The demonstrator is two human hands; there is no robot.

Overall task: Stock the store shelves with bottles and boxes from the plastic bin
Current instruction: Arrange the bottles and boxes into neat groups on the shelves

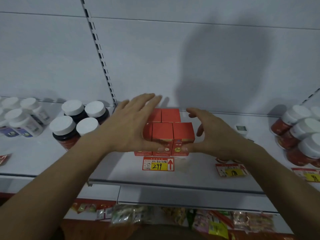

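Note:
Several red boxes (170,131) stand in a tight block on the white shelf (121,163), front row and back row. My left hand (131,125) lies flat against the block's left side, fingers straight and reaching toward the back, thumb on a front face. My right hand (213,134) sits at the block's right side, thumb touching the front of the right box, fingers loosely curved and just apart from it. The plastic bin is out of view.
Dark jars with white lids (78,118) stand left of the boxes, white bottles (22,116) farther left. Red jars with white lids (301,134) stand at the right. Price tags (158,164) lie on the shelf front. Packets (173,219) fill the shelf below.

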